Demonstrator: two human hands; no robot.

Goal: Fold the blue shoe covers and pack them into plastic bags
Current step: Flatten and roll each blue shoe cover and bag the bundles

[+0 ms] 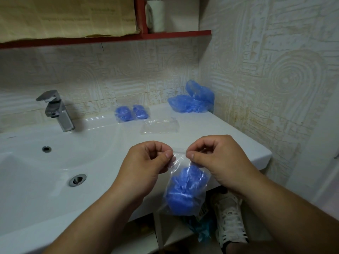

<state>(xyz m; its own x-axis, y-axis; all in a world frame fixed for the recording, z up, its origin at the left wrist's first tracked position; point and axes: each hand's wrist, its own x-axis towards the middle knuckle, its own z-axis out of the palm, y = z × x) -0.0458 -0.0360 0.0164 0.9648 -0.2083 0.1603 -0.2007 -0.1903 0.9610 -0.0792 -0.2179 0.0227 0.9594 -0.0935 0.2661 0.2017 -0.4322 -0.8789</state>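
Observation:
A clear plastic bag (pixel 180 202) stuffed with folded blue shoe covers (pixel 185 189) hangs over the front edge of the white counter. My left hand (pixel 146 164) and my right hand (pixel 216 160) each pinch the bag's top strip between thumb and fingers, close together. Two packed bags of blue shoe covers (pixel 131 113) lie at the back of the counter. A pile of loose blue shoe covers (pixel 192 100) sits in the back right corner. Several empty clear bags (pixel 159 126) lie flat in between.
A white sink basin (pixel 27 180) with a drain (pixel 77 180) and a chrome tap (pixel 56 110) fills the left. A red shelf (pixel 176 33) with a white cup (pixel 156 15) hangs above. Tiled wall stands on the right. Below the counter are a white sneaker (pixel 229 217) and crumpled blue plastic (pixel 200 228).

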